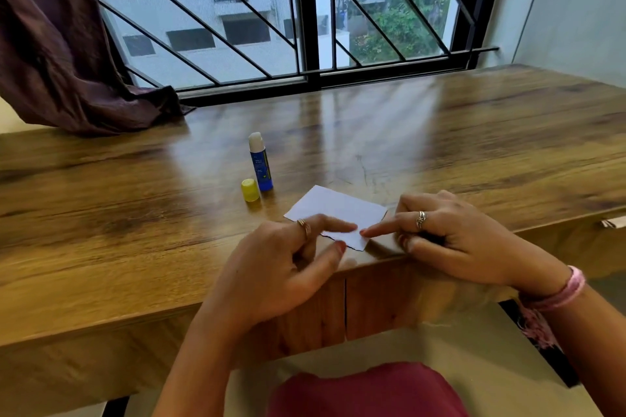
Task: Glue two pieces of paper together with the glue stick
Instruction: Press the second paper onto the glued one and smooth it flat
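Observation:
A small white paper (338, 210) lies flat near the front edge of the wooden table (135, 200); I cannot tell whether it is one sheet or two stacked. My left hand (288, 261) presses its near edge with a straight index finger, thumb alongside. My right hand (450, 234) presses the same edge with its extended index finger, the other fingers curled under. Just behind and left of the paper, the blue glue stick (261, 162) stands upright and uncapped, its white glue showing. Its yellow cap (250, 190) sits beside it.
A dark brown curtain (67, 44) drapes onto the table's far left corner. A barred window (305, 10) runs along the far edge. A wall (576, 10) stands at the right. The table's front edge is right under my hands.

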`<state>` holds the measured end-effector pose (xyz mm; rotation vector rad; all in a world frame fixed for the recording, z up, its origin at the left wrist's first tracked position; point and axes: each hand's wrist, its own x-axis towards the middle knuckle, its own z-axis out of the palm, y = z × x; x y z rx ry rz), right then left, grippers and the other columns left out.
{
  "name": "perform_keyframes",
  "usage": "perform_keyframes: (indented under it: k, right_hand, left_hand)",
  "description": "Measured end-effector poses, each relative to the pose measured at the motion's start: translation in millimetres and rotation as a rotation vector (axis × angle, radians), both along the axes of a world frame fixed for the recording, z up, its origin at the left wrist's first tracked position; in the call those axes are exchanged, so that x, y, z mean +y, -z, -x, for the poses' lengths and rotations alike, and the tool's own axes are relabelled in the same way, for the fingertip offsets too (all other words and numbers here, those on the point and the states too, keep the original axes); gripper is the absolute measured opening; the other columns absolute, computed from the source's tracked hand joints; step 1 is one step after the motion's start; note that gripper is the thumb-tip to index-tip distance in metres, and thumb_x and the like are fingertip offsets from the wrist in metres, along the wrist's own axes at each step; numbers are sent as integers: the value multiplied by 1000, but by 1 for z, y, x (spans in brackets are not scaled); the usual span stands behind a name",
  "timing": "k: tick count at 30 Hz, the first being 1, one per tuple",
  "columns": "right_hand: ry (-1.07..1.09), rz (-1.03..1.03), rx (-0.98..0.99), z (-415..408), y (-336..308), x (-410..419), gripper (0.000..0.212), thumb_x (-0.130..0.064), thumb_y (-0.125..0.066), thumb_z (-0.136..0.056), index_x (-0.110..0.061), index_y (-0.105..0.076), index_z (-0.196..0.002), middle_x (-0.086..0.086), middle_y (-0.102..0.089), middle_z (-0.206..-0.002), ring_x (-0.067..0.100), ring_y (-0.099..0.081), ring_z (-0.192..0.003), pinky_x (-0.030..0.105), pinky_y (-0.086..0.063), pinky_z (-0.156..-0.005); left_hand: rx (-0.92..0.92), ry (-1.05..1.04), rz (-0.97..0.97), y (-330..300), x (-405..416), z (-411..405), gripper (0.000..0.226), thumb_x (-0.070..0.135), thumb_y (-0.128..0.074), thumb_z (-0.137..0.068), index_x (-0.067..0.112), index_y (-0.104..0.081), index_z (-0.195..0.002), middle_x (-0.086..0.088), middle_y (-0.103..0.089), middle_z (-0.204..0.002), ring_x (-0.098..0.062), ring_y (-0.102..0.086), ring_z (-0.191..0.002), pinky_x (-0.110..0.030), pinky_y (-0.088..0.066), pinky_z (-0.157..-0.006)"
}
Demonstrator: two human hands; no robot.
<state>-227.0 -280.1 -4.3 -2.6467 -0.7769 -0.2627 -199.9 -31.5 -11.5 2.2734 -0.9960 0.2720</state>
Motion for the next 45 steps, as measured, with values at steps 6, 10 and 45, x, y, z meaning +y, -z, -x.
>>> perform_keyframes:
  k: [6,10,45]
  right_hand:
    - [-25,21,-42,6,2,2,42,-37,-34,-87,-51,-51,-123,-38,-41,-89,-18,-41,-86,20,-28,-75]
    - [6,85,-52,7,4,5,43,-40,-30,-88,-52,-51,-124,-28,-37,-83,-10,-41,-82,21,-27,-75]
    - [164,-296,30,-13,1,-22,30,-50,-41,-79,-43,-56,-105,-26,-62,-94,12,-59,-76,24,-41,-66]
  left_hand:
    - [-135,34,-149,-3,0,5,24,48,-51,-86,42,-65,-103,10,-36,-45,-6,-44,-47,-15,-31,-45]
    - [-163,30,-171,-5,-2,7,20,48,-54,-84,41,-64,-100,11,-42,-44,-6,-44,-45,-11,-27,-45]
    - [15,4,-146,-7,-2,3,34,64,-46,-80,44,-59,-103,8,-43,-53,-9,-47,-53,-22,-33,-48]
